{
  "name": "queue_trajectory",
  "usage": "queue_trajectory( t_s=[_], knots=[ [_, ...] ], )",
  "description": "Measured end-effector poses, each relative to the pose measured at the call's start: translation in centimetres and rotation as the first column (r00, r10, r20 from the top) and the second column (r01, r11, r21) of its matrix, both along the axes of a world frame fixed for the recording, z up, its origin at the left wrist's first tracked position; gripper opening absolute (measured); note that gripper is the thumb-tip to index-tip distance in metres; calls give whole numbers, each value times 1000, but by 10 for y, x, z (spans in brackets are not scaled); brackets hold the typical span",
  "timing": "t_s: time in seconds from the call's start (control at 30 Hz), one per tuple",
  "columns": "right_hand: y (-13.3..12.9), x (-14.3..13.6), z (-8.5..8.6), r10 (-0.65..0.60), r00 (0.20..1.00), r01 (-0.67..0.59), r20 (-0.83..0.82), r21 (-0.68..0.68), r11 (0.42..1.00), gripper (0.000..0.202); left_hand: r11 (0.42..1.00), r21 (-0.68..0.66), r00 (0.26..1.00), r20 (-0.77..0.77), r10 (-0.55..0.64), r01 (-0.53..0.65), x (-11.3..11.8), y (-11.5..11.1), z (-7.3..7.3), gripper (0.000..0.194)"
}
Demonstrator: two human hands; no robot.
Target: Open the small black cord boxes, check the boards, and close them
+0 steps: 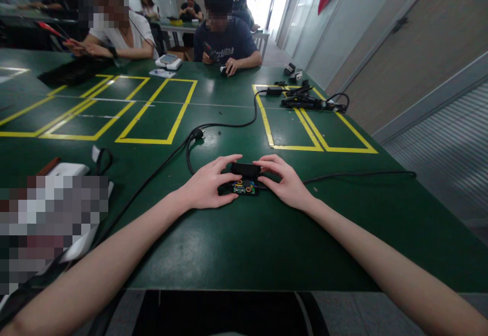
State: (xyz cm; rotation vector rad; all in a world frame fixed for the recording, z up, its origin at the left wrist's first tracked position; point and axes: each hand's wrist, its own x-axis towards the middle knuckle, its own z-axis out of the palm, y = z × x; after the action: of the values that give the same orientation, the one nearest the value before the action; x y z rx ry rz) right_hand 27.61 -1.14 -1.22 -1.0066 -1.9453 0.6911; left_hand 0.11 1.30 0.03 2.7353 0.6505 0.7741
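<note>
A power adapter with its case opened lies in the middle of the green table in front of me. Its circuit board (244,187), with copper-wound coils, faces up in the lower half. The black adapter cover (246,169) is held just behind the board. My left hand (215,181) grips the cover's left end, its thumb and fingers closed around it. At the right end, my right hand (282,179) pinches the cover between thumb and fingers. A black cable (343,174) runs off to the right from the adapter. Whether cover and lower half touch is hidden.
A black power cord with a plug (197,134) curves across the table left of centre. Bundled black adapters and cables (305,99) lie at the back right, over yellow tape outlines (297,148). A blurred-out item (49,229) is at the left. A person (226,36) sits opposite.
</note>
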Motion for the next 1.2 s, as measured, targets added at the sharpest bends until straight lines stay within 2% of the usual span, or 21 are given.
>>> queue_trajectory(
  t_s=[0.2,1.2],
  knots=[
    [0,0,1,14,1000,-14,8,-43,999,35,1000,21,1000,-13,10,-10,-1,0,1,32],
    [0,-2,4,1,999,-5,-53,-62,998,24,998,62,1000,-14,15,-14,0,0,0,31]
  ],
)
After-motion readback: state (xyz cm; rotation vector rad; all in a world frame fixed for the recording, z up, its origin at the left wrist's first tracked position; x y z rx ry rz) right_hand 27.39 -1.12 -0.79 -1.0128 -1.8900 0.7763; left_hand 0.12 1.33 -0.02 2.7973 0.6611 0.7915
